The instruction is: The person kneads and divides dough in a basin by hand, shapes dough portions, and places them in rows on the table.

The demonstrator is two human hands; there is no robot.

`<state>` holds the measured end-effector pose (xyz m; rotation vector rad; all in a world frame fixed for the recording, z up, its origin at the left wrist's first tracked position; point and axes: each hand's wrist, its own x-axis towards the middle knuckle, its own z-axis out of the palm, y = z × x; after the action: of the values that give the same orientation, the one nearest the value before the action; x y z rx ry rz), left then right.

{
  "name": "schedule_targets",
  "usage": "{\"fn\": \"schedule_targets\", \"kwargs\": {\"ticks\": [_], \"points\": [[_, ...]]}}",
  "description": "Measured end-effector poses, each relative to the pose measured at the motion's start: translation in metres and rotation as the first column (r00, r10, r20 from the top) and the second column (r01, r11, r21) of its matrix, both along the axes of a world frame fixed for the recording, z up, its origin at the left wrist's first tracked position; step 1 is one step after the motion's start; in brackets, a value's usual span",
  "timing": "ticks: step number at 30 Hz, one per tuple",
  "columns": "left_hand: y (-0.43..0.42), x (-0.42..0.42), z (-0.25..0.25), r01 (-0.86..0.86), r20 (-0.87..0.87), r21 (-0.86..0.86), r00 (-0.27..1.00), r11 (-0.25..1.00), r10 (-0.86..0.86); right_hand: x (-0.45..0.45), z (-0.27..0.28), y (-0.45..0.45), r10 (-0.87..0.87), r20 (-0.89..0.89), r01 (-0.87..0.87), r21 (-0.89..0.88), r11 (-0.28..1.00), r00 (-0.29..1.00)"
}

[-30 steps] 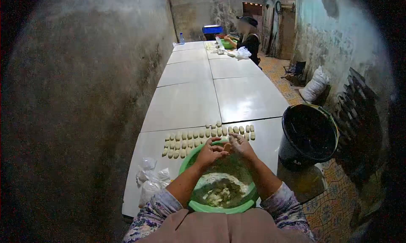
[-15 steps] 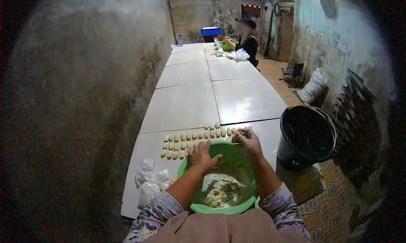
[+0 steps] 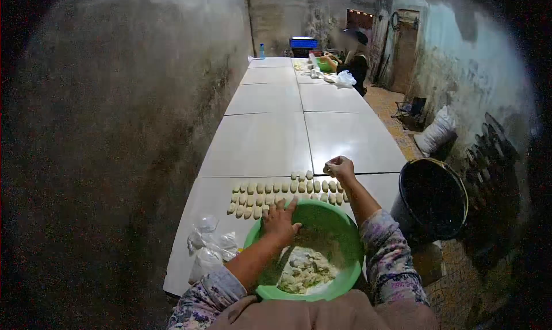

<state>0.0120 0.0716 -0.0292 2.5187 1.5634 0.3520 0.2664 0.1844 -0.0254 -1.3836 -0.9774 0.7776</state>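
A green basin point(image 3: 352, 255) stands at the near edge of the white table, with pale dough and flour point(image 3: 307, 271) inside. On its left rim lies my left hand point(image 3: 280, 223), fingers spread and nothing in it. My right hand point(image 3: 340, 168) is raised over the table beyond the basin, its fingers pinched together; whatever they hold is too small to make out. Rows of small oval dough pieces point(image 3: 268, 188) lie behind the basin, just left of and below my right hand.
Plastic bags point(image 3: 208, 244) lie left of the basin. A black bucket point(image 3: 432, 200) stands at the right. At the far end of the table point(image 3: 259, 143), a person point(image 3: 357, 60) works at another green basin point(image 3: 326, 65). A white sack point(image 3: 437, 130) leans by the right wall.
My hands have moved apart. The right one went forward over the table past the dough rows, while the left one opened and came onto the basin's rim. The view has shifted slightly.
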Motion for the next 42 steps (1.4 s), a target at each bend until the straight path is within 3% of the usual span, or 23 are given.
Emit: {"fn": "schedule_targets", "kwargs": {"ticks": [2,4,7,8,9,11,14,17,18,20,21,22,24,25,26,28,29,33,36,37,38,40,42], "points": [[0.006,-0.003,-0.013,0.024,0.056,0.004,0.998,1.0,-0.024,0.011,-0.023,0.034,0.163,0.135,-0.153,-0.078,0.985,0.977],[0.002,0.0,-0.012,0.009,0.035,0.085,0.999,0.996,-0.012,-0.001,-0.025,0.055,0.177,0.334,-0.16,-0.079,0.984,0.926],[0.002,0.001,-0.008,0.011,0.025,0.023,1.0,1.0,-0.011,-0.027,-0.024,0.079,0.18,0.636,-0.149,-0.103,0.983,0.75],[0.002,0.002,-0.008,-0.002,-0.026,-0.016,1.0,1.0,0.001,-0.035,-0.04,0.096,0.194,0.507,-0.161,-0.108,0.981,0.84],[0.002,0.002,-0.01,-0.004,-0.008,0.081,1.0,0.997,0.004,-0.04,-0.046,0.105,0.256,0.537,-0.216,-0.137,0.967,0.804],[0.003,0.003,-0.015,-0.015,-0.028,0.069,0.999,0.997,0.017,-0.052,-0.058,0.124,0.324,0.58,-0.225,-0.238,0.945,0.747],[0.003,0.002,-0.008,-0.001,-0.045,0.016,0.999,1.0,0.001,-0.075,-0.051,0.112,0.33,0.669,-0.26,-0.207,0.943,0.665],[0.003,0.006,-0.009,-0.013,-0.043,-0.02,0.999,1.0,0.013,-0.082,-0.044,0.102,0.53,0.355,-0.37,-0.429,0.824,0.77],[0.003,0.007,-0.008,-0.014,-0.021,-0.024,1.0,1.0,0.014,-0.083,-0.044,0.102,0.529,0.356,-0.369,-0.428,0.825,0.771],[0.0,0.009,-0.006,-0.016,0.023,-0.035,1.0,0.999,0.017,-0.084,-0.045,0.101,0.496,0.743,-0.331,-0.377,0.865,0.45],[0.001,0.01,-0.014,-0.022,0.038,0.003,0.999,1.0,0.022,-0.084,-0.051,0.109,0.526,0.758,-0.265,-0.455,0.85,0.385],[0.001,0.009,-0.012,-0.022,0.033,0.005,0.999,1.0,0.022,-0.084,-0.059,0.113,0.525,0.757,-0.267,-0.452,0.851,0.389],[0.002,0.008,-0.008,-0.02,0.014,-0.012,1.0,1.0,0.02,-0.079,-0.079,0.119,0.372,0.67,-0.289,-0.238,0.927,0.642],[0.001,0.009,-0.007,-0.016,0.007,-0.022,1.0,1.0,0.016,-0.075,-0.086,0.126,0.222,0.928,-0.383,-0.096,0.919,0.3],[0.001,0.009,-0.007,-0.014,0.008,-0.022,1.0,1.0,0.014,-0.069,-0.095,0.128,0.222,0.928,-0.38,-0.097,0.92,0.3],[0.001,0.01,-0.008,-0.025,-0.014,-0.023,1.0,0.999,0.025,-0.08,-0.055,0.098,0.141,0.956,-0.335,-0.048,0.941,0.257],[0.001,0.009,-0.008,-0.028,0.019,0.008,0.999,1.0,0.027,-0.08,-0.052,0.098,0.198,0.949,-0.306,-0.118,0.945,0.245],[0.005,0.008,-0.015,-0.015,0.046,-0.02,0.999,1.0,0.016,-0.078,-0.07,0.109,0.231,0.933,-0.262,-0.158,0.952,0.275],[0.005,0.007,-0.021,-0.011,0.051,0.064,0.999,0.998,0.008,-0.075,-0.081,0.115,0.269,0.922,-0.255,-0.199,0.946,0.278],[0.005,0.007,-0.02,-0.012,0.053,0.077,0.999,0.997,0.008,-0.08,-0.088,0.119,0.186,0.963,-0.202,-0.146,0.969,0.196],[0.005,0.008,-0.02,-0.01,0.056,0.089,0.998,0.996,0.005,-0.076,-0.095,0.121,0.187,0.963,-0.201,-0.147,0.968,0.197],[0.004,0.008,-0.021,-0.001,0.057,0.061,0.998,0.998,-0.003,-0.086,-0.048,0.087,0.275,0.96,-0.204,-0.258,0.944,0.058],[0.006,0.008,-0.019,0.012,0.066,0.012,0.998,1.0,-0.013,-0.084,-0.049,0.087,0.306,0.952,-0.22,-0.297,0.929,0.01]]}}
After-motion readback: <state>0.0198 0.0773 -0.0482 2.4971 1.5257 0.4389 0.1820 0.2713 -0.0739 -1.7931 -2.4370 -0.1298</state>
